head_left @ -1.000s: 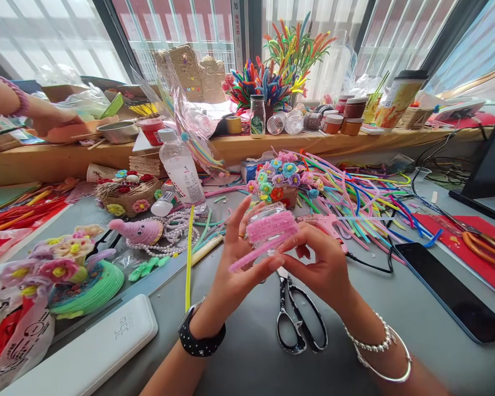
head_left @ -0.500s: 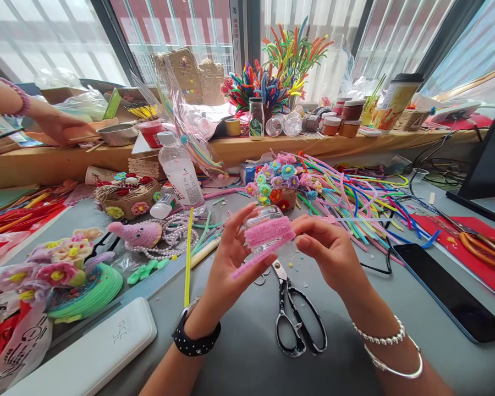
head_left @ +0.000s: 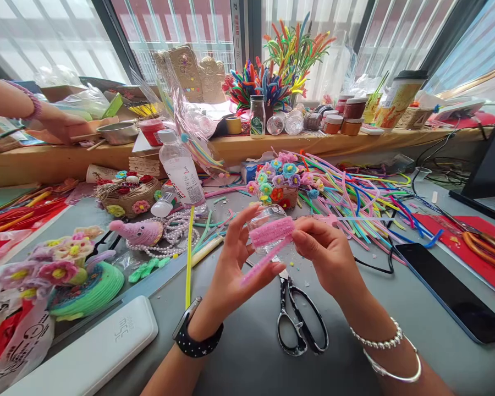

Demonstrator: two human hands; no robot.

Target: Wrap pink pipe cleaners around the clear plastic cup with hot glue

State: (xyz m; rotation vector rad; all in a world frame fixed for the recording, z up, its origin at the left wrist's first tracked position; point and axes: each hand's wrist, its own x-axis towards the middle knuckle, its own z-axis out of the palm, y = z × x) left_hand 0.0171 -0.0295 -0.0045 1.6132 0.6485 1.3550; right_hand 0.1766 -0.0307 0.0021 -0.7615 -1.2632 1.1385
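A small clear jar (head_left: pixel 260 221), tilted on its side, is held above the table in my left hand (head_left: pixel 235 258), whose fingers and thumb curve around it. Several turns of a fuzzy pink pipe cleaner (head_left: pixel 272 233) wrap the jar. A loose length of it slants down across my left thumb. My right hand (head_left: pixel 328 247) pinches the pink pipe cleaner at the jar's right side, thumb against forefinger. A thin translucent stick, maybe a glue strip, juts rightward from behind the right fingers. Below the hands lie black-handled scissors (head_left: pixel 301 324).
Loose coloured pipe cleaners (head_left: pixel 355 198) spread at the back right, beside a flower basket (head_left: pixel 286 195). A phone (head_left: pixel 454 291) lies right; a white power bank (head_left: pixel 94 346) lies left. A bottle (head_left: pixel 181 170) stands behind. Another person's hand (head_left: pixel 66 124) is at the shelf, far left.
My right thumb has closed onto the pink pipe cleaner by the forefinger. The jar has turned slightly and shifted a little right. The loose pink end has moved with it.
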